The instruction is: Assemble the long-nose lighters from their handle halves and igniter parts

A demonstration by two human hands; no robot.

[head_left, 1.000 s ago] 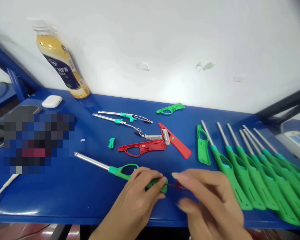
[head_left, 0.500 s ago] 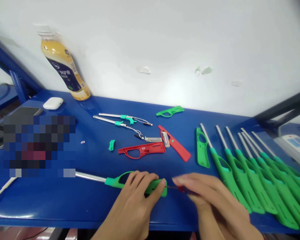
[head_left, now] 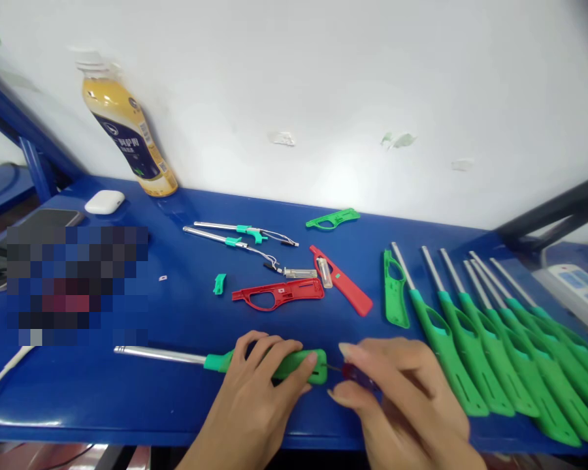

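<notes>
A green lighter (head_left: 318, 367) with a long metal tube lies on the blue table, tube pointing left. My left hand (head_left: 264, 385) presses down on its handle, fingers wrapped over it. To the right, my right hand (head_left: 402, 391) grips a small screwdriver with a dark red handle (head_left: 357, 375). Its thin shaft reaches the butt end of the lighter; the exact contact of the tip is too small to tell. Behind my hands lie a red half shell (head_left: 298, 290), a red casing (head_left: 353, 292), clear fuel tanks and two metal tubes with wires (head_left: 215, 236).
Several green lighters (head_left: 470, 352) lie side by side at the right, beside a green half shell (head_left: 396, 294). Another green shell (head_left: 334, 219) is near the wall. A bottle (head_left: 132, 137), a white case (head_left: 104, 202) and a pixelated area are at the left.
My right hand has turned, its thumb and fingers now more apart around the screwdriver handle. My left hand has shifted slightly left over the lighter's handle.
</notes>
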